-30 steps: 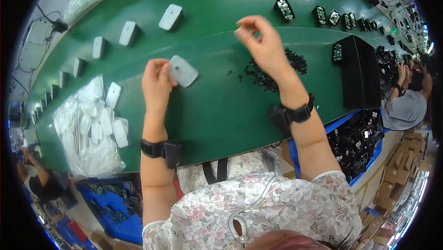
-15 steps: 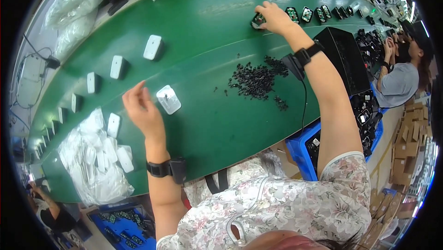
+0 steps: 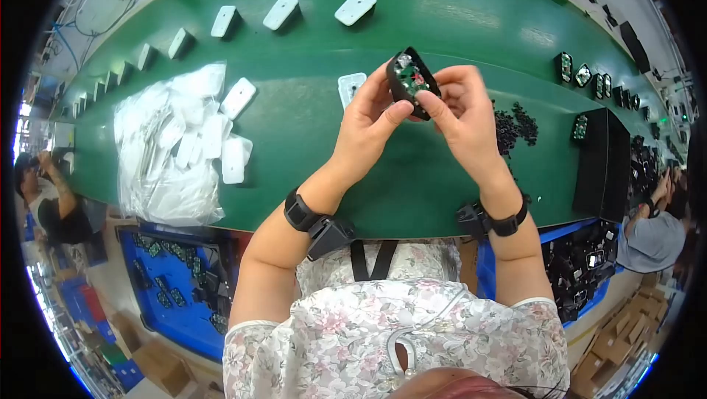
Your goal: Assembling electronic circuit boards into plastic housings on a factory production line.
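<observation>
Head view. You stand at a long green belt (image 3: 309, 134) with a smooth matte surface that curves away to the far left and far right. A row of white rounded covers (image 3: 281, 12) sits spaced along its far side, and one white cover (image 3: 351, 87) lies flat just beyond your hands. To the left, a crumpled clear plastic bag (image 3: 173, 149) holds more white covers — glossy, wrinkled film. To the right, a scatter of small black parts (image 3: 515, 123) lies beside a black box (image 3: 600, 163) at the near edge. The belt between bag and scatter is bare.

Your left hand (image 3: 368, 123) and right hand (image 3: 464, 115) both grasp a black housing (image 3: 412, 82), held above the belt, with a green board showing inside — fingertips pinch its edges from each side. Blue bins (image 3: 177, 281) sit below the near edge.
</observation>
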A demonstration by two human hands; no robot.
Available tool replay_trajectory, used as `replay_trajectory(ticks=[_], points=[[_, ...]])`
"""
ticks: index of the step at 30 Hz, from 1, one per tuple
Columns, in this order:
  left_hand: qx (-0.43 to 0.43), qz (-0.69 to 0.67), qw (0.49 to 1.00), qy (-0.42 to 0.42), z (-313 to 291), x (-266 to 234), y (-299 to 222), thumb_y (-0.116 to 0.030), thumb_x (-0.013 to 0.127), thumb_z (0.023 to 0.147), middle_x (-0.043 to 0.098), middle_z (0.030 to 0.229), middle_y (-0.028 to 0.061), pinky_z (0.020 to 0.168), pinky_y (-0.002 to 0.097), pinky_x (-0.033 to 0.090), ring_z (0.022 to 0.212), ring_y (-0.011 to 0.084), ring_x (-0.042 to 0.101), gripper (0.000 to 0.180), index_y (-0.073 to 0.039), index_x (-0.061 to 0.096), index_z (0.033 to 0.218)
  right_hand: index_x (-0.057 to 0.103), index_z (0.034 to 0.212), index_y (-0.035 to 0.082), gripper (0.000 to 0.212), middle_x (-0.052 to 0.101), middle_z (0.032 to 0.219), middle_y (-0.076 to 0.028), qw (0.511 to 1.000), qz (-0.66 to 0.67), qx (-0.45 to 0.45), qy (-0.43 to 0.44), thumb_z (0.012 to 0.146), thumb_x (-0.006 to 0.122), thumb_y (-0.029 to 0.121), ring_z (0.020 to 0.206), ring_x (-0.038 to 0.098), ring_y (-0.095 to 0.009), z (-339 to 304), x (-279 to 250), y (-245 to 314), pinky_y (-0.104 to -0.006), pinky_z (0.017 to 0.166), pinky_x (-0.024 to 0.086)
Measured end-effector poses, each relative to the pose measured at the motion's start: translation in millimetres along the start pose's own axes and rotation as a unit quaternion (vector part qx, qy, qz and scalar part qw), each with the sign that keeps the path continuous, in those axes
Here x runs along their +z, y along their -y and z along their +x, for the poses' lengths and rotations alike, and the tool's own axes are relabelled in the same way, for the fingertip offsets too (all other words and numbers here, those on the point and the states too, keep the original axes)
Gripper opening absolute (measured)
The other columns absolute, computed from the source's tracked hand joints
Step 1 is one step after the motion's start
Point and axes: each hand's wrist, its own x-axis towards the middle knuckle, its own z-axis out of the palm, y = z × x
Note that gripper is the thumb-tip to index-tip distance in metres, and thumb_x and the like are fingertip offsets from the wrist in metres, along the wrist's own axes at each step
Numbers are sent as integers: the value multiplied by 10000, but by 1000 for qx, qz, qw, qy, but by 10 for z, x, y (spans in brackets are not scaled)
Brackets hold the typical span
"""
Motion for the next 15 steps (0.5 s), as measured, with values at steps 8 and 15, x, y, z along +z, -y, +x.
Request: replay_trajectory(ticks=[8,15], points=[[-94,-84,992,12,-20,-29,-113,-156,586,910,548,1179,79,866,319,499,1058,161,543,501,-12,402,1353,668,1017,100,234,530,953,-44,911,-226,-325,-112,787,704,73,758,501,-123,29,39,-49,-228,577,389],[-99,-70,992,29,-45,-102,-91,-142,620,889,542,1209,54,913,292,460,1093,152,522,521,-36,418,1358,651,949,57,167,512,911,-39,918,-228,-313,-84,796,665,-9,752,497,-122,-61,28,-69,-237,611,399]])
